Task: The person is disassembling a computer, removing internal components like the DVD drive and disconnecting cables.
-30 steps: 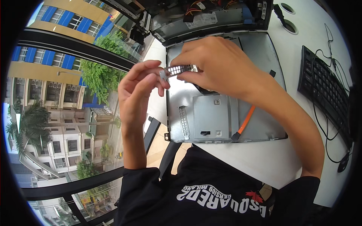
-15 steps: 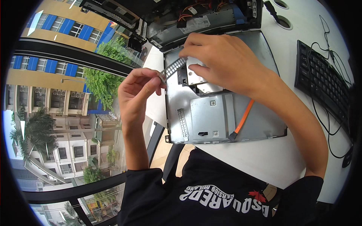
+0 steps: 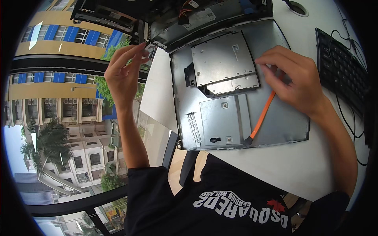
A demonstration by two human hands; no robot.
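My left hand (image 3: 125, 74) is raised by the near left corner of the open computer case (image 3: 220, 25). Its thumb and forefinger are pinched on a thin metal slot cover (image 3: 148, 42), seen almost edge-on and mostly hidden. My right hand (image 3: 293, 76) hovers over the right part of a metal side panel (image 3: 283, 126), fingers curved and apart with nothing visible in them. Its fingertips are close to the right edge of a flat silver optical drive (image 3: 222, 59). Under that drive lies another silver drive or bracket (image 3: 232, 84) with a black end.
On the panel rest a second perforated slot cover (image 3: 194, 128) and an orange cable (image 3: 263, 118) with a black plug. A black keyboard (image 3: 342, 67) with tangled cords is on the white table (image 3: 275, 165) at right. A cable hole (image 3: 298, 8) is at the far right; windows (image 3: 59, 118) line the left.
My left hand has moved away and left toward the case corner with the slot cover. My right hand has let go of the cover and drawn back to the right, uncovering the drive.
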